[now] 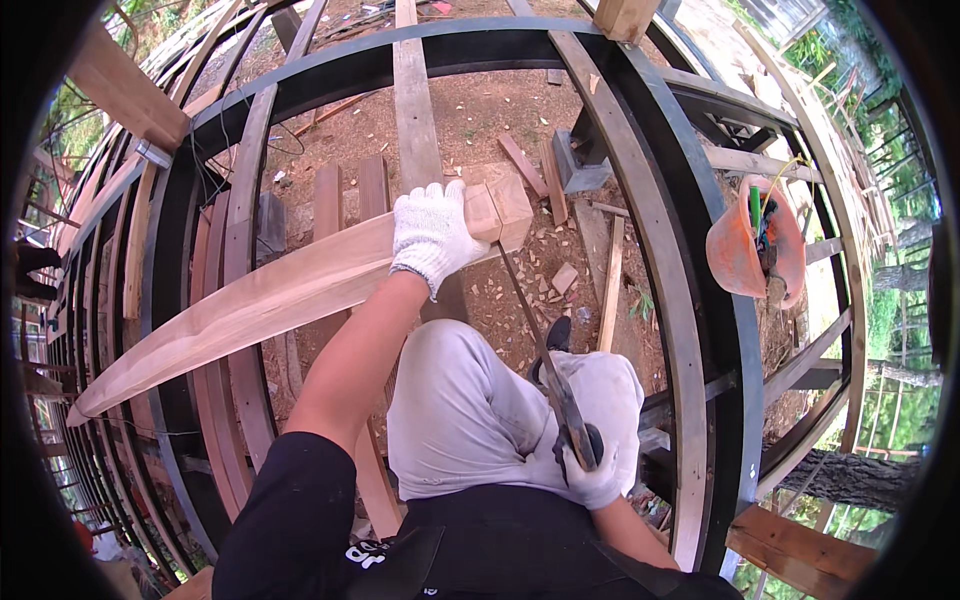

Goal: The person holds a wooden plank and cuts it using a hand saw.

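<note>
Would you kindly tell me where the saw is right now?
In the head view, right of centre, the saw is in the right hand, its far end at the thick end of the timber.

The right hand [598, 485] (gloved) partly hides the black saw handle [591, 444].

Can make out white lettering [366, 553] on front of blk shirt [490, 530], low & left of ctr; partly lost in folds, so can't read in full. Can also spot sm. white mark [430, 592] on same shirt, right of lettering, nr lower edge of view, too tiny to read.
</note>
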{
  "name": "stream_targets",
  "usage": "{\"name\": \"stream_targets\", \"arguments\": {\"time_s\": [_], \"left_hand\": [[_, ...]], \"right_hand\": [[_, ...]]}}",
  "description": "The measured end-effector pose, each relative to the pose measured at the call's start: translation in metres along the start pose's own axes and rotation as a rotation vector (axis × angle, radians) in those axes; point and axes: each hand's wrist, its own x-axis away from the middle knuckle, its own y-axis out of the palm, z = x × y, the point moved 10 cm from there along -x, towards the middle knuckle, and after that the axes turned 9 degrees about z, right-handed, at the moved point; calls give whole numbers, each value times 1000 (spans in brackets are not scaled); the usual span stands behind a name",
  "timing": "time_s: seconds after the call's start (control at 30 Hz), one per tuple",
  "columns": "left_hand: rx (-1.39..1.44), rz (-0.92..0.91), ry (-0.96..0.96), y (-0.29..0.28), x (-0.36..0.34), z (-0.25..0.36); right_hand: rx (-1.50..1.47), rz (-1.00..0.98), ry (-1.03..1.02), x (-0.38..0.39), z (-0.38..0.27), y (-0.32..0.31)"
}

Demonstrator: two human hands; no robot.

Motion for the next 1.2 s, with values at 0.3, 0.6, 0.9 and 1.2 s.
{"name": "stream_targets", "arguments": {"time_s": [0.3,0.6,0.9,1.2], "left_hand": [[21,93,1,-8,11,-6],[38,85,-47,-35,38,-21],[87,71,-43,-33,41,-12],[125,66,-35,-35,47,-9]], "right_hand": [[-117,483,-417,-187,-25,81],[-194,244,-109,-201,11,103],[-244,154,-36,-196,14,104],[-171,179,-199,-173,-18,86]]}}
